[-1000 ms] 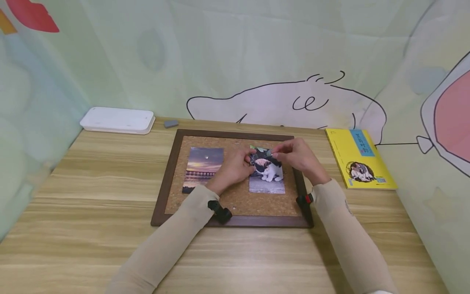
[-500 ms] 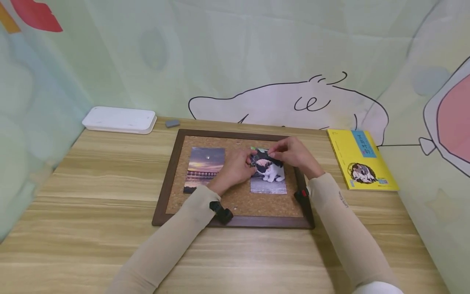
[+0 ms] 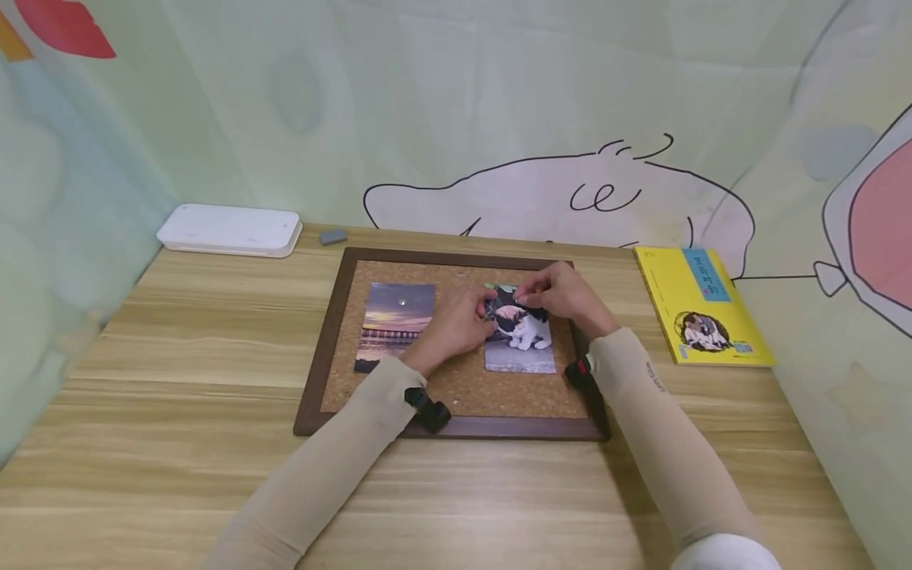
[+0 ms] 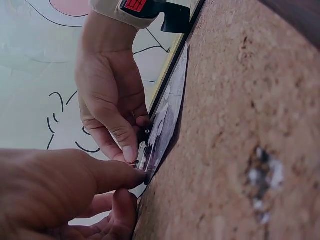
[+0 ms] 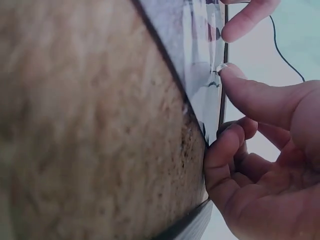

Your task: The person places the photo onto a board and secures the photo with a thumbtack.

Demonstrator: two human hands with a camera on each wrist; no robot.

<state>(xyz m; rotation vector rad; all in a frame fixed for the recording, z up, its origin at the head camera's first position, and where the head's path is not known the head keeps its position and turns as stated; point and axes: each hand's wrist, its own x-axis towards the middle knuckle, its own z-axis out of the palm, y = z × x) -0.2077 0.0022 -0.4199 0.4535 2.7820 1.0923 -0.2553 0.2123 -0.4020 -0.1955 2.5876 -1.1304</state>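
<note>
On a framed corkboard (image 3: 470, 400) lie two photos. The right one, a cat photo (image 3: 523, 356), has my left hand (image 3: 456, 323) at its left edge, thumb and forefinger spread and pressing it. My right hand (image 3: 563, 297) pinches a small clear pushpin (image 5: 220, 68) between thumb and fingers over the photo's upper part; in the right wrist view the pin's needle points at the photo surface. The left photo, a sunset over a pier (image 3: 388, 340), has a shiny pin (image 3: 402, 302) near its top. Both hands' fingertips cover parts of the cat photo.
A white case (image 3: 228, 229) and a small grey block (image 3: 332, 237) stand at the table's back left. A yellow book (image 3: 659, 293) lies right of the board. More pins (image 3: 456, 401) show in the cork. A printed cloth hangs behind the table.
My right hand has shifted slightly left over the upper part of the cat photo, its wrist drawn in with it. The left hand stays at the photo's left edge.
</note>
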